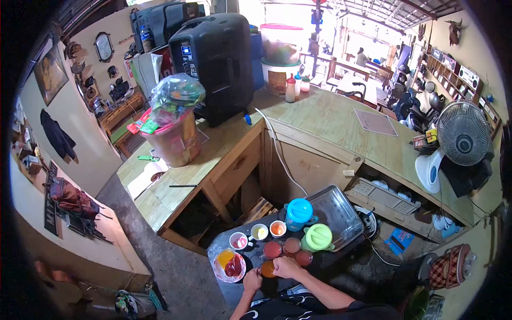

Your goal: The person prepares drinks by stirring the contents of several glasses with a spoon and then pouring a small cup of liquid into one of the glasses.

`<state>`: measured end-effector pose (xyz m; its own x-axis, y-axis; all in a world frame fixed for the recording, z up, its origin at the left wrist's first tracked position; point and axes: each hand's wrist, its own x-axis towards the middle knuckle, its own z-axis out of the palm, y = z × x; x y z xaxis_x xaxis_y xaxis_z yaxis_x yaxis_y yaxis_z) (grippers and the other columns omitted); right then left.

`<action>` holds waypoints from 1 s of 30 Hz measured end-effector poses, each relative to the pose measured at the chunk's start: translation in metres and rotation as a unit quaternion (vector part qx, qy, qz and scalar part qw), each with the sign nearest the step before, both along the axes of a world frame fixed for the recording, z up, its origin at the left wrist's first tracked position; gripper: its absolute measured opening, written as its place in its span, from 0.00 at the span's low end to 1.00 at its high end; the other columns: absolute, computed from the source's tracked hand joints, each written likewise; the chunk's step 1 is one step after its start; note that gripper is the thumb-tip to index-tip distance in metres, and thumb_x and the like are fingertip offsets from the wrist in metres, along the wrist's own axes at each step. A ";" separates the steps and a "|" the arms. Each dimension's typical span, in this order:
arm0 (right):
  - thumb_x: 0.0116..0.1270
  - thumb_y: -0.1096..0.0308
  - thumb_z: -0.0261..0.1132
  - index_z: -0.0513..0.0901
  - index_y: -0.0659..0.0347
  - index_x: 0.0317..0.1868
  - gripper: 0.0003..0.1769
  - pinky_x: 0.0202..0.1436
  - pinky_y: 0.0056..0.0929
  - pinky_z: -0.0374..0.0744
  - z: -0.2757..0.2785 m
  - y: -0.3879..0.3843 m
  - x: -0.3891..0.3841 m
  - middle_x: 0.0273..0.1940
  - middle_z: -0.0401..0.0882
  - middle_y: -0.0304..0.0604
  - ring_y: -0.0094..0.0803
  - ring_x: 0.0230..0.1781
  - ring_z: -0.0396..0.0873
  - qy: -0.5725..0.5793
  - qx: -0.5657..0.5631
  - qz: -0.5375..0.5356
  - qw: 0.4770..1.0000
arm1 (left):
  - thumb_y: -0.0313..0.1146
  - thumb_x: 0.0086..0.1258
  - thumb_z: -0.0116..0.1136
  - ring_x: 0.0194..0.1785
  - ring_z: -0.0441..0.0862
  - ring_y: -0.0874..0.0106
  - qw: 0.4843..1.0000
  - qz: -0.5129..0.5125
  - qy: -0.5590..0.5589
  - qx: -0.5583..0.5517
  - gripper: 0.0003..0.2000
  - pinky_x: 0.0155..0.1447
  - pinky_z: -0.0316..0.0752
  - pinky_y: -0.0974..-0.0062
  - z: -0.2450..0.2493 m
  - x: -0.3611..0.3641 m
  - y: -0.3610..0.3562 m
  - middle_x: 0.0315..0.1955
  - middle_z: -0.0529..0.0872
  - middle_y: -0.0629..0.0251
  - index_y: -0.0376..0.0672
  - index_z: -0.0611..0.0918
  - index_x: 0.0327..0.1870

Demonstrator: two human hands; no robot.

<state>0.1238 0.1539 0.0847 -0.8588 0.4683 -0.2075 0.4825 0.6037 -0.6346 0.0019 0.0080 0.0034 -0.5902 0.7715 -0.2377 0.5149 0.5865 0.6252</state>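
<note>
A cup of orange drink (268, 270) stands on the dark low table, between my two hands. My left hand (252, 280) is closed at the cup's left side and appears to grip it there. My right hand (287, 268) reaches over its right rim with the fingers bent together; whatever they pinch is hidden. Behind the cup are several glasses of reddish drink (272, 249). A plate (230, 278) to the left holds yellow and red soft food. Three white cups stand beyond, one of them a cup with orange contents (278, 229).
A blue lidded pitcher (299, 214) and a green lidded pitcher (318, 237) stand beside a metal tray (346, 226). Past them runs a wooden counter (314, 120) bearing a black speaker (216, 64), a pink bucket (173, 141) and a fan (463, 133).
</note>
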 end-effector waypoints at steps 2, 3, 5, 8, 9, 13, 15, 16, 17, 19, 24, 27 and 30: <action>0.49 0.64 0.68 0.77 0.62 0.24 0.11 0.27 0.40 0.77 -0.004 -0.004 -0.001 0.23 0.80 0.51 0.46 0.23 0.80 -0.031 -0.064 0.098 0.993 | 0.39 0.69 0.47 0.38 0.80 0.48 1.000 -0.009 -0.011 -0.006 0.12 0.41 0.73 0.52 0.002 0.000 -0.003 0.32 0.83 0.48 0.42 0.81 0.36; 0.49 0.64 0.68 0.77 0.62 0.23 0.11 0.28 0.42 0.77 -0.005 -0.010 -0.003 0.23 0.80 0.52 0.46 0.24 0.81 0.009 -0.115 0.033 0.993 | 0.39 0.69 0.47 0.38 0.80 0.48 1.000 -0.012 -0.017 -0.005 0.12 0.40 0.73 0.52 0.003 0.000 -0.003 0.32 0.83 0.48 0.42 0.81 0.37; 0.48 0.64 0.67 0.78 0.61 0.22 0.10 0.30 0.45 0.77 -0.009 -0.022 -0.010 0.24 0.80 0.53 0.48 0.28 0.82 0.094 -0.211 -0.096 0.968 | 0.38 0.69 0.47 0.38 0.80 0.48 1.000 -0.016 -0.022 0.001 0.12 0.40 0.74 0.52 0.004 -0.003 0.000 0.32 0.83 0.48 0.42 0.81 0.36; 0.48 0.64 0.67 0.79 0.61 0.23 0.09 0.29 0.45 0.77 -0.002 -0.021 -0.016 0.23 0.80 0.54 0.47 0.26 0.81 0.092 0.004 -0.163 0.982 | 0.38 0.68 0.47 0.37 0.80 0.48 1.000 -0.010 -0.018 0.009 0.11 0.40 0.74 0.53 0.004 -0.002 -0.003 0.31 0.82 0.49 0.42 0.81 0.36; 0.47 0.64 0.67 0.79 0.61 0.23 0.10 0.30 0.46 0.77 0.001 -0.020 -0.015 0.23 0.80 0.54 0.48 0.25 0.81 0.057 0.048 -0.157 0.985 | 0.38 0.68 0.48 0.37 0.81 0.48 1.000 -0.008 -0.014 0.012 0.11 0.40 0.74 0.53 0.006 -0.001 -0.004 0.31 0.82 0.49 0.42 0.80 0.35; 0.49 0.65 0.68 0.78 0.62 0.19 0.10 0.28 0.39 0.77 0.006 -0.019 -0.012 0.20 0.80 0.50 0.44 0.22 0.81 -0.041 0.025 -0.023 0.999 | 0.38 0.69 0.48 0.37 0.81 0.49 1.000 -0.002 -0.005 0.027 0.11 0.40 0.74 0.53 -0.001 0.000 -0.006 0.31 0.83 0.50 0.41 0.80 0.34; 0.48 0.66 0.69 0.78 0.62 0.20 0.10 0.27 0.38 0.77 0.007 -0.017 -0.013 0.21 0.80 0.49 0.42 0.23 0.81 -0.031 -0.147 0.012 0.989 | 0.38 0.69 0.48 0.37 0.81 0.49 0.999 0.004 -0.006 0.032 0.11 0.40 0.74 0.53 -0.001 0.000 -0.002 0.31 0.83 0.50 0.41 0.80 0.34; 0.48 0.67 0.69 0.78 0.62 0.20 0.10 0.27 0.37 0.77 0.006 -0.016 -0.015 0.21 0.80 0.49 0.41 0.23 0.81 -0.023 -0.231 0.027 0.972 | 0.38 0.69 0.48 0.37 0.81 0.49 0.999 0.005 -0.010 0.030 0.11 0.40 0.74 0.53 0.002 0.000 -0.002 0.32 0.83 0.50 0.41 0.80 0.34; 0.45 0.69 0.70 0.78 0.63 0.21 0.09 0.25 0.37 0.76 0.001 -0.017 -0.017 0.19 0.79 0.51 0.42 0.21 0.81 0.020 -0.225 -0.002 0.974 | 0.38 0.69 0.47 0.37 0.81 0.49 0.999 0.008 -0.015 0.028 0.12 0.40 0.74 0.53 0.005 0.001 -0.003 0.32 0.83 0.51 0.41 0.80 0.34; 0.45 0.68 0.70 0.78 0.63 0.21 0.10 0.25 0.37 0.77 0.003 -0.020 -0.020 0.20 0.80 0.51 0.42 0.21 0.81 0.081 -0.085 -0.089 0.989 | 0.38 0.69 0.47 0.37 0.81 0.49 0.999 -0.005 -0.008 0.030 0.12 0.40 0.74 0.53 0.003 0.000 -0.004 0.32 0.83 0.51 0.41 0.80 0.34; 0.46 0.65 0.68 0.78 0.64 0.20 0.11 0.27 0.40 0.77 0.001 -0.017 -0.015 0.20 0.80 0.50 0.43 0.20 0.80 -0.007 0.092 -0.097 0.991 | 0.38 0.69 0.47 0.38 0.81 0.49 0.999 -0.015 -0.018 0.026 0.11 0.40 0.74 0.53 0.007 -0.005 -0.003 0.33 0.83 0.51 0.43 0.81 0.37; 0.48 0.67 0.68 0.76 0.67 0.18 0.12 0.26 0.36 0.78 0.005 -0.020 -0.010 0.19 0.79 0.51 0.40 0.19 0.80 -0.051 -0.090 0.033 0.994 | 0.38 0.69 0.48 0.39 0.81 0.49 0.999 -0.018 -0.028 0.017 0.11 0.41 0.74 0.52 0.008 -0.005 -0.004 0.33 0.84 0.50 0.43 0.82 0.38; 0.51 0.68 0.69 0.78 0.65 0.21 0.10 0.24 0.28 0.76 0.013 -0.026 -0.012 0.21 0.81 0.43 0.28 0.19 0.80 -0.008 -0.255 -0.053 0.966 | 0.38 0.68 0.48 0.39 0.81 0.48 0.999 -0.018 -0.038 0.028 0.11 0.41 0.74 0.52 0.010 -0.008 -0.003 0.33 0.83 0.48 0.43 0.82 0.37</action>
<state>0.1119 0.1280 0.0980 -0.8067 0.3869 -0.4467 0.5364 0.1623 -0.8282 -0.0064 0.0048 0.0139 -0.5440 0.8052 -0.2359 0.4854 0.5313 0.6943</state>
